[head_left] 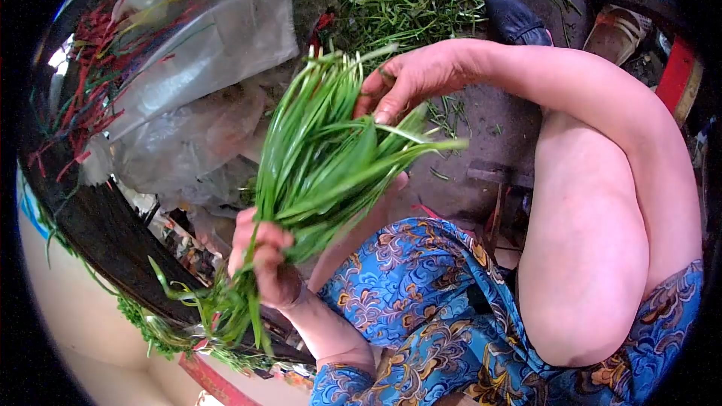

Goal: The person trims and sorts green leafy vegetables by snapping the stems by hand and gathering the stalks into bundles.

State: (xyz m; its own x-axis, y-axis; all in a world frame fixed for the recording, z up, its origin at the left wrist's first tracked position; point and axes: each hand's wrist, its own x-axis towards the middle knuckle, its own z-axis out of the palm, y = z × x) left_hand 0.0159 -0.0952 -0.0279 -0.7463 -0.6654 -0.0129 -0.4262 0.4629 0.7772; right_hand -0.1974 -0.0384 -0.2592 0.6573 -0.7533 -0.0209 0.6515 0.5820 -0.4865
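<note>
One bunch of long green leaves [320,154], held above the floor [492,139], clenched near one end by left hand [272,265]; right hand [414,75] against its pale-tipped stems, grip unclear. One heap of loose greens [410,0] on the floor.

No words or numbers are showing legibly, marks on the red strip [208,381] appearing too blurred.

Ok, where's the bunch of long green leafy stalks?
Head view, just left of centre: the bunch is gripped low by the left hand, with the right hand at its upper right edge.
</note>
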